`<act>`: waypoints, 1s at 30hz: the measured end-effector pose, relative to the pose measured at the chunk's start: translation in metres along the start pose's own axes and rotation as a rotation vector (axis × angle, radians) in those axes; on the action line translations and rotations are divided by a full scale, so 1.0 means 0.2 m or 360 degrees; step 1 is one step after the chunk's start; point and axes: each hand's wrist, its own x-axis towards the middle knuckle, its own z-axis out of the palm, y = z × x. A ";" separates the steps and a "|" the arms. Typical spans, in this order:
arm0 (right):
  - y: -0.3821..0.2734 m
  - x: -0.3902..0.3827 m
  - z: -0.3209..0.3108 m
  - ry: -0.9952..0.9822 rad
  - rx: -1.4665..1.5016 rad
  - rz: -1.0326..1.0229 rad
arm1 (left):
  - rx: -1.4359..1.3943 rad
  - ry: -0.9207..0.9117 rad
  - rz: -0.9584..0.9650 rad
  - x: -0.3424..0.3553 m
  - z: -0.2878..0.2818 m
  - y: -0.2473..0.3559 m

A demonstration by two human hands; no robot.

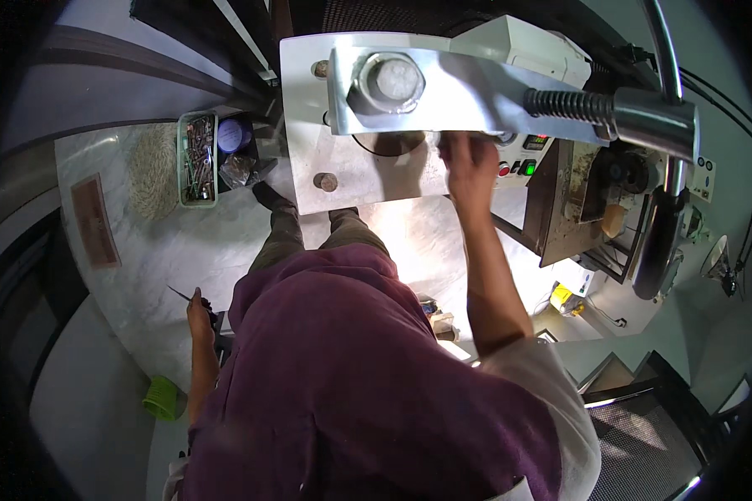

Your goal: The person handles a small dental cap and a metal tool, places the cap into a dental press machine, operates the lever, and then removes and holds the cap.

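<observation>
Low on the left, my left hand (197, 316) is closed round a thin pointed tool (178, 293); its dark tip sticks out past the fingers, and its exact kind does not show. My right hand (471, 171) reaches forward over the white machine (309, 159), close to its control panel (516, 154). A wide metal bar (468, 83) with a large bolt (395, 79) hides the right fingertips. Beside this hand are a red button (504, 169) and a lit green switch (529, 168). Part of a dark-rimmed circle (384, 152) shows under the bar.
A spring (570, 104) and black-gripped lever (662, 242) hang at the right. Past them stands a brown worn bench (551, 209). On the floor are a bin of metal tools (199, 159), a purple-lidded tub (233, 134) and a green basket (162, 397). A mesh chair (643, 442) stands behind right.
</observation>
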 end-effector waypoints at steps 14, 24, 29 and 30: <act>0.06 0.02 0.14 0.0032 -0.0497 -0.0221 | 0.0046 -0.0085 0.0108 -0.04 0.09 0.27; -0.06 -0.11 0.24 0.0402 -0.0192 -0.0012 | 0.0204 -0.0228 0.0204 -0.02 0.10 0.32; -0.06 -0.22 0.18 0.0700 0.1165 0.0187 | 0.0165 -0.0146 0.0245 -0.10 0.13 0.45; -0.05 -0.25 0.15 0.0634 0.0892 0.0122 | 0.0185 -0.0161 0.0285 -0.09 0.14 0.46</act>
